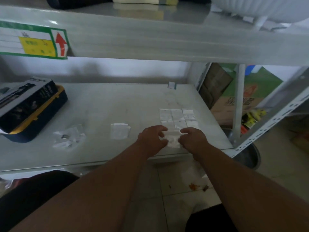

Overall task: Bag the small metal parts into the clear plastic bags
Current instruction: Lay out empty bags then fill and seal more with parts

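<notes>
Spanning most of the view, a grey shelf (117,104) is taken as the reference for all positions. A dark box with a yellow rim (30,108) is seen at the shelf's left end. A grid of small bags (178,117) is laid out flat towards the right end, and a small stack of empty bags (119,131) lies near the middle of the front half. A loose heap of clear bags with small metal parts (68,137) is noted left of that stack.

One clear bag (172,139) is held just above the shelf's front right edge, pinched at its left side by the left hand (152,139) and at its right side by the right hand (192,139). The bag appears thin, limp and translucent; whether anything is in it cannot be told.

Risk is judged as follows: the bag is held close to the front edge, so a slipped pinch could send it, or any part inside, to the floor.
</notes>
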